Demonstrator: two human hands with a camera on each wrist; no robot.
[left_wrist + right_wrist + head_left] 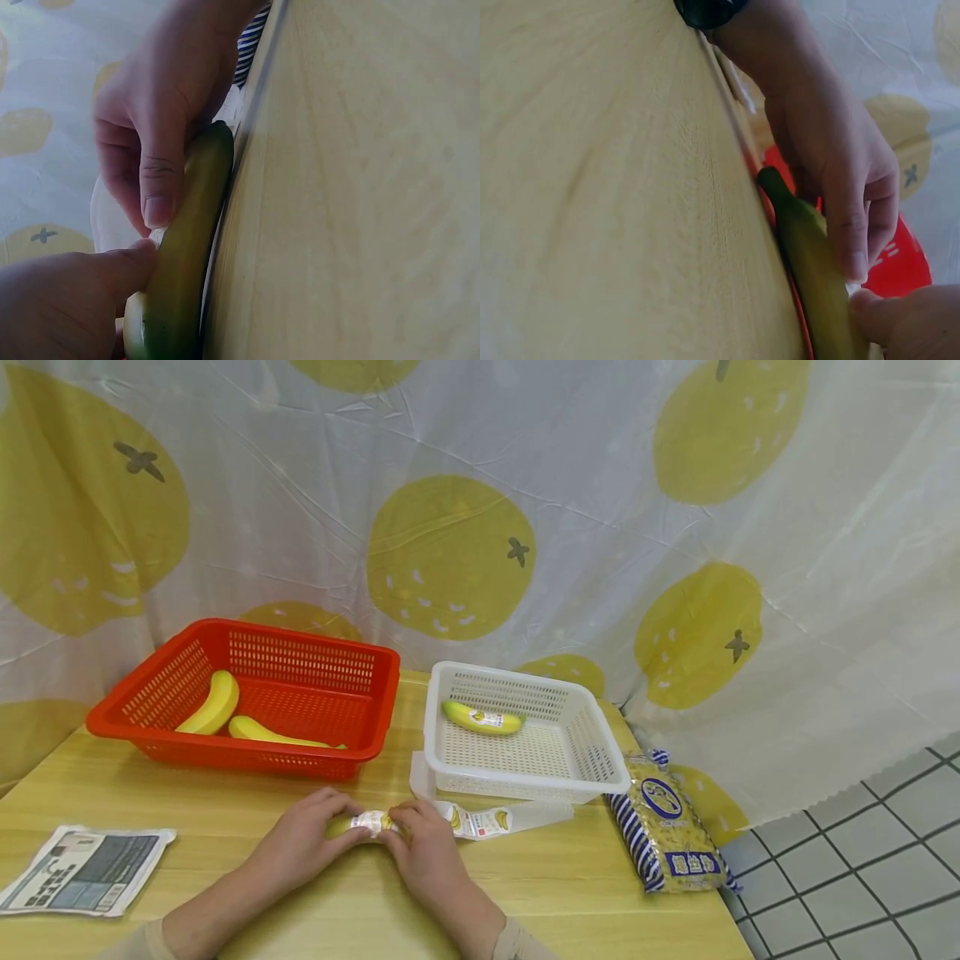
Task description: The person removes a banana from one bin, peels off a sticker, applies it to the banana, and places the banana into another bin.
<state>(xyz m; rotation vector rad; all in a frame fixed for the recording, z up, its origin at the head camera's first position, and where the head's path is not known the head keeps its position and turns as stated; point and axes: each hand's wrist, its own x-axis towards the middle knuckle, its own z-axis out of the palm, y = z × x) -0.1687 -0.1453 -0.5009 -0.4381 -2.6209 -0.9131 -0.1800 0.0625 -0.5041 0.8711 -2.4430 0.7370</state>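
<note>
A yellow banana (341, 827) with green tips lies on the table between both hands, a white printed label (369, 820) on its upper side. My left hand (313, 829) holds the banana's left part, its thumb against the label's edge. From the other side my right hand (429, 847) grips the banana, thumb and fingers at the label's right end. In the left wrist view, the thumbs nearly meet over the banana (186, 240); the far fingers are partly hidden behind it. A strip of banana-printed labels (480, 821) lies just right of my right hand.
Behind my left hand stands a red basket (375, 702) holding two bananas. A white basket (600, 739) at back right holds one labelled banana (483, 718). A noodle bag (667, 827) lies at the right table edge, a flat printed packet (86, 870) at left.
</note>
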